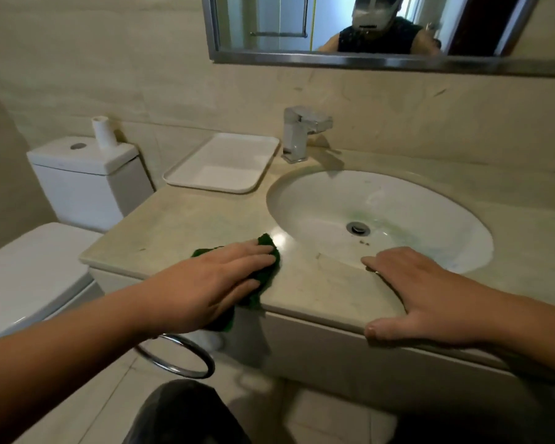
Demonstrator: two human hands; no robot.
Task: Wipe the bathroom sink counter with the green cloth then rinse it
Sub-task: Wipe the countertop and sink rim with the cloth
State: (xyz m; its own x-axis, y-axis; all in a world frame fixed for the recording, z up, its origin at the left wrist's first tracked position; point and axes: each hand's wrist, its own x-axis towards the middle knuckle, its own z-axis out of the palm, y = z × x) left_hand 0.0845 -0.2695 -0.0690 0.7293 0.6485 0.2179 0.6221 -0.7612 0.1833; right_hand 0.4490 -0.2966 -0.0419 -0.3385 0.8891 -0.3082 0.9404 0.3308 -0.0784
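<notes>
– Flat fingers of the left hand press the green cloth on the counter, beside the sink. Her right hand rests flat on the front edge, holding nothing.
– How will it feel?
– Soft and light, I think. Bunch up its middle to rinse it.

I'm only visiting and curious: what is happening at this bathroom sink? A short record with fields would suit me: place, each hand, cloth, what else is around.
place: bathroom counter with an oval sink
left hand: flat, fingers straight, pressing the green cloth onto the counter
cloth position: left of the sink, at the counter's front, part hanging over the edge
right hand: rests flat at the counter's front, thumb over the edge, holds nothing
faucet: behind the sink, no water seen running
tray: white, back left of the counter
sink marks: greenish smear near the drain
</notes>
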